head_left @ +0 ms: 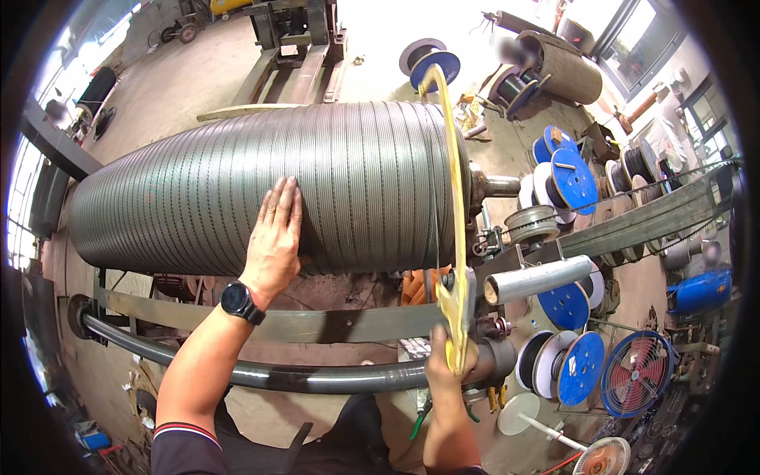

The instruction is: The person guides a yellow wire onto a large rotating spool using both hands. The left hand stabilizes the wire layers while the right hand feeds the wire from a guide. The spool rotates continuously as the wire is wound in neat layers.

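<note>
A large horizontal roller (364, 182) lies across in front of me, its dark grey surface covered in fine grooves or tightly wound strands. My left hand (273, 241) rests flat on its near side, fingers stretched together and pointing away; a black watch is on that wrist. My right hand (450, 366) is wrapped round the handle of a yellow hacksaw (457, 190). The saw's frame reaches away from me over the roller's right end, and its thin blade runs along the left of the frame, by the roller's surface. Whether the blade touches cannot be made out.
A curved-looking dark pipe (332, 378) and a flat metal beam (309, 324) run between me and the roller. To the right are a short silver tube (538, 279), blue cable reels (573, 180) and a red-bladed fan (636, 374). Forklift forks (305, 75) stand beyond the roller.
</note>
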The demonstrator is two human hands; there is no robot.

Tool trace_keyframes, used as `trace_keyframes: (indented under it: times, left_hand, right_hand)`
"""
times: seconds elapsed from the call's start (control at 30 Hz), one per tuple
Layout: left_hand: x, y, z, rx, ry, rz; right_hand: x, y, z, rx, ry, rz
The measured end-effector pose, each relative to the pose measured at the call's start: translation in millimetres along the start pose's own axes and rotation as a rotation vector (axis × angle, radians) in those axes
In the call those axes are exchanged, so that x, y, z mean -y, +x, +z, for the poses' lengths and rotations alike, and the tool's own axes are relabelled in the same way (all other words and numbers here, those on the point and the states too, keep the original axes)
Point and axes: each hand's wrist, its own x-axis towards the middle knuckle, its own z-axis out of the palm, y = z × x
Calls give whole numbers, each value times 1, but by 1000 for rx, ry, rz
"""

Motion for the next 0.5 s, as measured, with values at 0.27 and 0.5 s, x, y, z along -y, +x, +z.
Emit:
trace_keyframes:
  times: [0.27,0.5]
  left_hand:
    - [-3,-6,5,-55,41,-9]
    - [-7,-2,3,-27,25,-7]
  right_hand:
    - [-20,-10,8,27,147,109]
    - [4,47,24,-30,89,-91]
